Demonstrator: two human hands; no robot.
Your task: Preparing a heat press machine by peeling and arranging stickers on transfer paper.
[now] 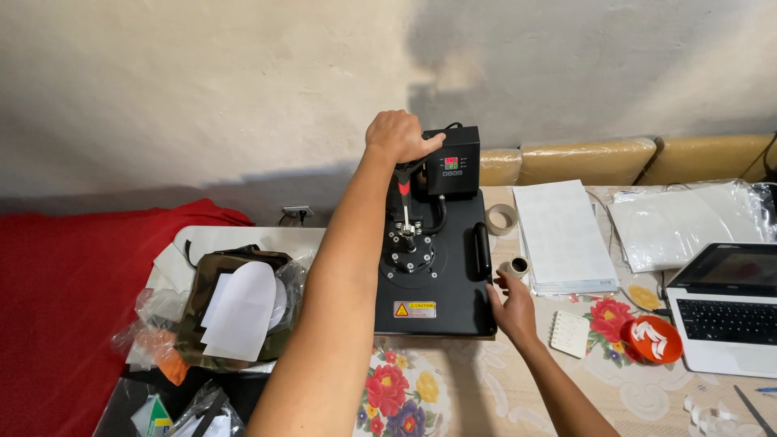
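The left forearm fills the near middle of the view, stretched out over the flowered tablecloth (421, 388) toward the far edge of the table. At its end the left hand (396, 135) is closed in a fist around the top of the heat press handle (402, 180), a dark lever with a red grip rising from the back of the machine. The heat press (433, 283) itself sits near the middle of the table, its flat black top plate carrying a yellow warning label near the front edge and a round bolted hub in its centre. Its black control box (453, 162), with small lit displays, stands at the far end, just beside the fist.

The right hand (511, 306) rests open against the right front corner of the press, fingers spread along the plate's edge. Just beyond its fingertips is a small roll of tape (515, 266); a larger roll of tape (502, 218) lies further back. A stack of white sheets (562, 235) lies to the right of them, then clear plastic sleeves (688, 222) and an open laptop (728, 307) at the right edge. A small spiral notepad (571, 333) and an orange dish (654, 339) holding what may be white scraps sit near the right wrist. At the left edge a camouflage bag (235, 307) with white paper on it rests beside a red cloth (73, 299).
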